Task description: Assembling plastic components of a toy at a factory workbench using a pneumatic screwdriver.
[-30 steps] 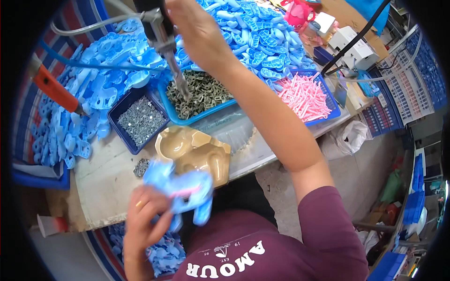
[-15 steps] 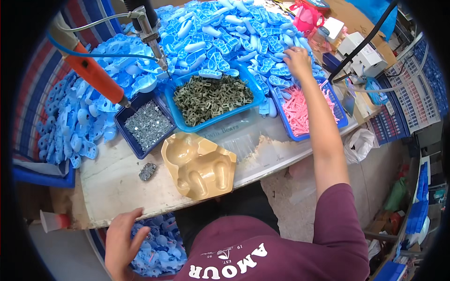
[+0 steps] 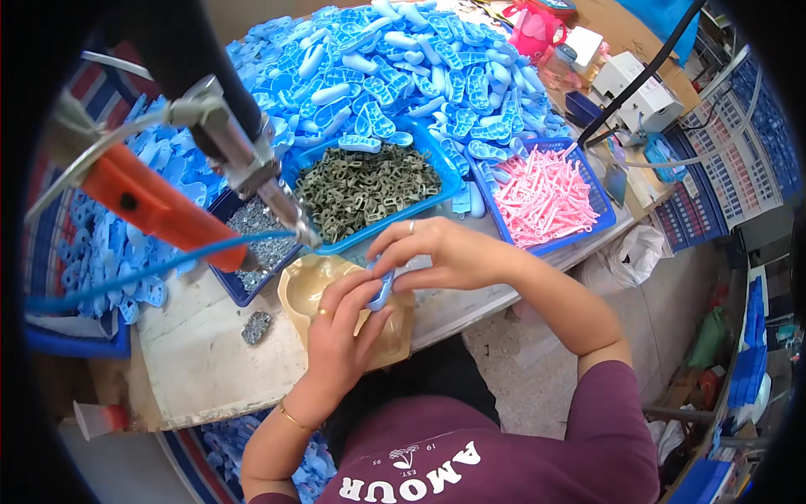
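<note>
Head cam: L hand (image 3: 342, 329) & R hand (image 3: 437, 256) both pinch small blue pc (image 3: 381, 294), just over gold mould (image 3: 307, 279). Under mould, pale stained surface (image 3: 201, 353); behind, metal clips (image 3: 369, 189); back-R of it, pink sticks (image 3: 546, 197); off to its R, grey floor (image 3: 537, 361) & white bag (image 3: 635, 256).

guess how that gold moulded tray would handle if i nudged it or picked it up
The gold tray is likely stiff, since its moulded hollow looks firmly shaped. Its glossy surface may be slippery. Broad and low, it probably won't roll, but pushed past the nearby front edge of the worktable it might tip.
</note>
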`<state>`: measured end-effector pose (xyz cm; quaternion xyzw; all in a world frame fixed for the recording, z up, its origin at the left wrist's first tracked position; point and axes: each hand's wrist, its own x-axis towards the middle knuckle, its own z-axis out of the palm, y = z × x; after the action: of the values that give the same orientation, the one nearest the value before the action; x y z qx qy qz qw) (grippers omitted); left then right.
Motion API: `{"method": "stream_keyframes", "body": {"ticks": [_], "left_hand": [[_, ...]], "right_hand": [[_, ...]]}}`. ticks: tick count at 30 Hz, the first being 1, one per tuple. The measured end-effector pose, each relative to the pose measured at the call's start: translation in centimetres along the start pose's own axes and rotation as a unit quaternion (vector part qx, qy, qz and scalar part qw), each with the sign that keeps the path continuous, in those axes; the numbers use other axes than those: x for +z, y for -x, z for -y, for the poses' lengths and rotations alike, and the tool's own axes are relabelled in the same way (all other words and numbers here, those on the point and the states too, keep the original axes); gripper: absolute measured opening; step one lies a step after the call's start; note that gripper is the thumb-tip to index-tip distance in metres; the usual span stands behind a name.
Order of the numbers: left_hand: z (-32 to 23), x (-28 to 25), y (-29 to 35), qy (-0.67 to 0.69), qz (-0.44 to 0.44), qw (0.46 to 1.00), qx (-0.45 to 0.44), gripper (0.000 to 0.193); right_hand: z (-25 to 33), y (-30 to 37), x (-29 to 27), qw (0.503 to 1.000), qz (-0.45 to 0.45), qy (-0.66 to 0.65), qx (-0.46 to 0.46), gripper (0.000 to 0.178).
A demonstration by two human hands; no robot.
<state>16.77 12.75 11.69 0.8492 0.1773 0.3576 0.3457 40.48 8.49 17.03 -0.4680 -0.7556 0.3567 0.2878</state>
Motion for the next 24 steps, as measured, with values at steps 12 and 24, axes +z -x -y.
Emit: {"method": "stream_keyframes", "body": {"ticks": [12, 24], "left_hand": [[-1.3, -1.7, 3.6, -0.129, 0.035, 0.987, 0.088, 0.040], [-0.6, 2.3, 6.2, -0.209, 0.056, 0.972, 0.096, 0.040]], "right_hand": [[-19.4, 6.6, -20.7, 0.670, -0.510, 0.443, 0.309, 0.035], [-14.3, 3.7, -20.8, 0.765, -0.525, 0.334, 0.164, 0.029]]}}
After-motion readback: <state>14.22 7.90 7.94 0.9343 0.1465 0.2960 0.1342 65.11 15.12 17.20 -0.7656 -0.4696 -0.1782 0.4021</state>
